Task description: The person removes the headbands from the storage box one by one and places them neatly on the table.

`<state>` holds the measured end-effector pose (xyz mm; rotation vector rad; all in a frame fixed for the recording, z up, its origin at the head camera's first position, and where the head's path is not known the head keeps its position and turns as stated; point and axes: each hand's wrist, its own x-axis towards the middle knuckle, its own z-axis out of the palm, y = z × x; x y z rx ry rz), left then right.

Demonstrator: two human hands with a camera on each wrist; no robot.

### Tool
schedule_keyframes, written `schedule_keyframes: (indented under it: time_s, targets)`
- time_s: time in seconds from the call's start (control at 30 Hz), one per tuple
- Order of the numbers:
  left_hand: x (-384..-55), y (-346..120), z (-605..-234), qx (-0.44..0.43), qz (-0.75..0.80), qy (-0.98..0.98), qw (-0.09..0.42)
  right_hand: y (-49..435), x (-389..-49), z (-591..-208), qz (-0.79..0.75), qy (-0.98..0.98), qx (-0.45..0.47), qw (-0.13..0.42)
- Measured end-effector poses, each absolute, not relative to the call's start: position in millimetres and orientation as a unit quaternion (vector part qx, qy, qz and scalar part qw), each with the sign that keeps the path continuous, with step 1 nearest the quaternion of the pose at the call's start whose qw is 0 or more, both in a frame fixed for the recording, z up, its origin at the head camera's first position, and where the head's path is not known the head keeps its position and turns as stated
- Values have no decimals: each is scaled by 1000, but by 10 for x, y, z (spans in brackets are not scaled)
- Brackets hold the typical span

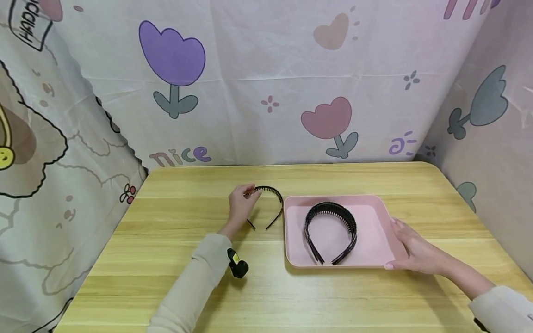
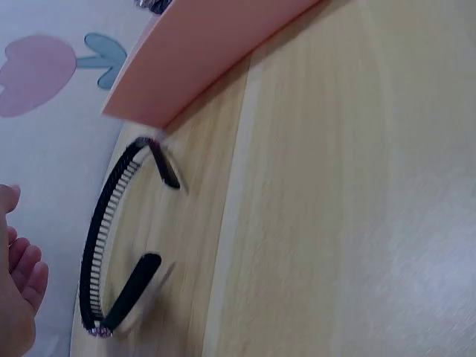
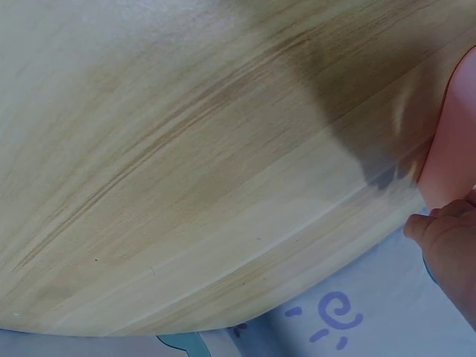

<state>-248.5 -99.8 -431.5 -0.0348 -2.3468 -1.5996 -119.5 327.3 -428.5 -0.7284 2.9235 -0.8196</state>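
A thin black toothed headband is on the table just left of a pink tray. My left hand is at the headband's left side in the head view, overlapping part of it. In the left wrist view, a gap shows between the loosely bent fingers of that hand and the headband. Inside the tray, black toothed headbands lie nested together, their ends toward me. My right hand holds the tray's right end, thumb at the near corner and fingers along the side wall.
The wooden table meets a patterned cloth backdrop at the back, with more cloth at both sides. A small black device is on my left cuff.
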Motion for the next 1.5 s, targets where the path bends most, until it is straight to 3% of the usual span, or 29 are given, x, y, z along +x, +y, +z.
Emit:
schedule_keyframes:
  time_s: [0.73, 1.0, 1.5]
  targets:
    - [-2286, -697, -4265, -31, -591, -796, 128, 3277, -1211, -4313, -260, 935, -240, -4]
    - [-2223, -509, -4262, -82, -597, -785, 144, 3291, -1199, -4332, -259, 936, -239, -4]
    - [-2097, -123, -4268, -132, -582, -793, 127, 3291, -1198, -4321, -266, 934, -236, 4]
